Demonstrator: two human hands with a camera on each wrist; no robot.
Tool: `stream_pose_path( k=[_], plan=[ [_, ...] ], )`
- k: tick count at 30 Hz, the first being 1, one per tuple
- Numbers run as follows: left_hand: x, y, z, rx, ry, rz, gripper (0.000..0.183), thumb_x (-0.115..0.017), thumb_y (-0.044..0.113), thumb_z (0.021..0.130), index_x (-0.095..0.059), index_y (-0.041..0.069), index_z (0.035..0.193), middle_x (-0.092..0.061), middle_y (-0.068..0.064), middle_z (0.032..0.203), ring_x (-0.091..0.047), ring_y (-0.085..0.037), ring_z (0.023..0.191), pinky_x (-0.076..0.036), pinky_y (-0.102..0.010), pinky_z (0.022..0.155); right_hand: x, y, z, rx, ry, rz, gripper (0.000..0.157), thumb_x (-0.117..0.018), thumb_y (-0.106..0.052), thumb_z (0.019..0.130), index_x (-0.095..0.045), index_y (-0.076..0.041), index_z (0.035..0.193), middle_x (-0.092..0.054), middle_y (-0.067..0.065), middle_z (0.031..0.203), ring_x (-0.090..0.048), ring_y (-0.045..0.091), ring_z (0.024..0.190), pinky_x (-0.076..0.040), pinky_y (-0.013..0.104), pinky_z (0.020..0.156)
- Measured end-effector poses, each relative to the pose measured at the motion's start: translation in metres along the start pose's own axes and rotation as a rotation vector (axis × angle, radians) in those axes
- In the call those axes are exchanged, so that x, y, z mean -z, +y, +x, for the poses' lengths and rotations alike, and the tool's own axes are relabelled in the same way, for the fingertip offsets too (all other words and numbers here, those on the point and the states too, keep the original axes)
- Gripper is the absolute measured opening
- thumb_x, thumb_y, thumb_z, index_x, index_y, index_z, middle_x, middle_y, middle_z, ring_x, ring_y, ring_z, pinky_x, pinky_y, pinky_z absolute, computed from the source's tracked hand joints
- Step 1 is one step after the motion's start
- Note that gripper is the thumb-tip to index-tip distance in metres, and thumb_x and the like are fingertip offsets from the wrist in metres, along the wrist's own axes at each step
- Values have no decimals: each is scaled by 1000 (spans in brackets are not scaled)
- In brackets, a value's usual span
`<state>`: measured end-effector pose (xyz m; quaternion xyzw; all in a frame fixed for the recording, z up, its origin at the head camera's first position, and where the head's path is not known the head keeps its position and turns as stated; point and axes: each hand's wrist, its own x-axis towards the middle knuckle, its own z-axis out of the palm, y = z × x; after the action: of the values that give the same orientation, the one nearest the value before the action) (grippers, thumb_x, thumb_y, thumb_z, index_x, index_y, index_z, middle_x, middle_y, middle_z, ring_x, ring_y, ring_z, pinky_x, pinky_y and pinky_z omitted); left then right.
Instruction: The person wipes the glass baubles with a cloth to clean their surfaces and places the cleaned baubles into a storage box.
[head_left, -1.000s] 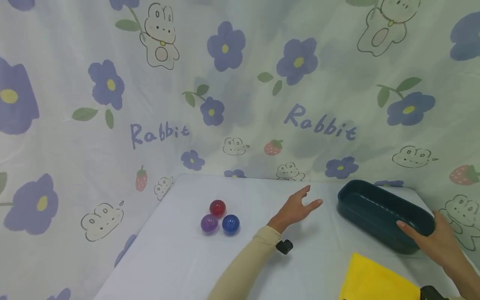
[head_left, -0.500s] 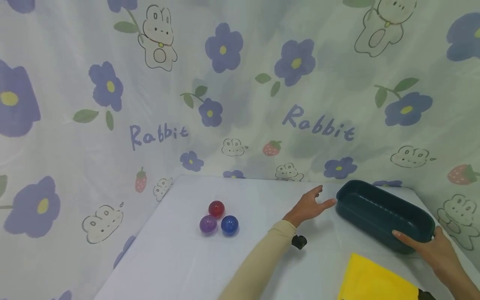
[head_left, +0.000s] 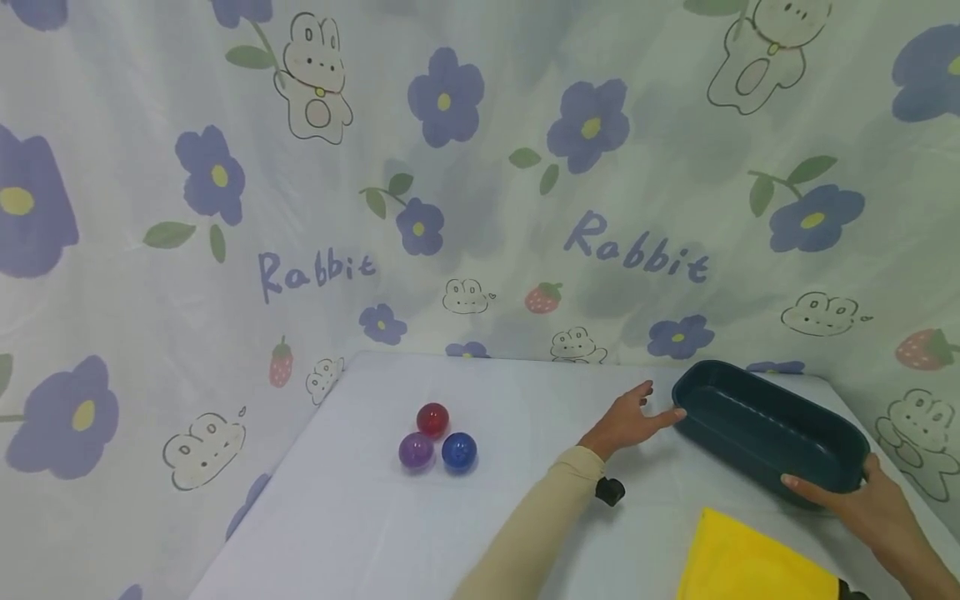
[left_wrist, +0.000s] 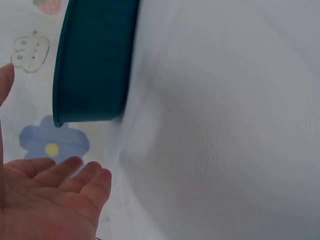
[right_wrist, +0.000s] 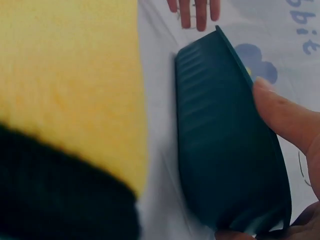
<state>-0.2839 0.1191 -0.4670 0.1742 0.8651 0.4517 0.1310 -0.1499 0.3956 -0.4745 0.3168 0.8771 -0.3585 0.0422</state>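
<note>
We see the left hand (head_left: 624, 425) empty, fingers (left_wrist: 96, 189) outstretched; the right hand (head_left: 874, 507) grips the green tray (head_left: 765, 433) — most of its fingers hidden.

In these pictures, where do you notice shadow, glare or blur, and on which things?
Head view: small glints on the red ball and blue ball, a soft shadow on the white table below the left hand; left wrist view: a broad, soft-edged shadow across the table; right wrist view: the yellow cloth is out of focus, and the teal box looks dim.
</note>
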Motion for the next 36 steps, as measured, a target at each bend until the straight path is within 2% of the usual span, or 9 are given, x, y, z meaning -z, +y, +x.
stream_pose_path(
  k=[12, 23, 30, 36],
  plan=[
    [-12, 3, -2, 37, -24, -30, 87, -67, 62, 83, -28, 32, 154, -40, 13, 156, -45, -11, 140, -43, -40, 113, -1, 2, 1, 30, -4, 45, 134, -81, -52, 74, 13, 5, 152, 5, 39, 156, -19, 58, 138, -27, 72, 109],
    [-26, 1, -3, 46, -38, -20, 102, -76, 61, 75, -21, 34, 156, -32, 13, 159, -39, -12, 144, -43, -45, 113, 4, 3, 1, 139, -103, 41, 128, -74, -53, 82, 18, 3, 151, 10, 39, 155, -11, 63, 140, -28, 75, 106],
    [-25, 1, -6, 42, -13, -51, 103, -81, 54, 74, -21, 34, 156, -31, 13, 160, -38, -12, 145, -41, -43, 115, 5, 4, 4, 175, -159, 2, 130, -71, -57, 83, 22, 7, 147, 15, 41, 152, -13, 66, 137, -29, 74, 105],
    [-21, -2, -5, 13, -11, -8, 105, -81, 54, 74, -20, 33, 156, -30, 11, 161, -36, -11, 146, -40, -40, 116, 6, 2, 6, 220, -194, -29, 129, -68, -58, 84, 24, 6, 147, 15, 42, 150, -13, 67, 135, -30, 75, 104]
  ],
)
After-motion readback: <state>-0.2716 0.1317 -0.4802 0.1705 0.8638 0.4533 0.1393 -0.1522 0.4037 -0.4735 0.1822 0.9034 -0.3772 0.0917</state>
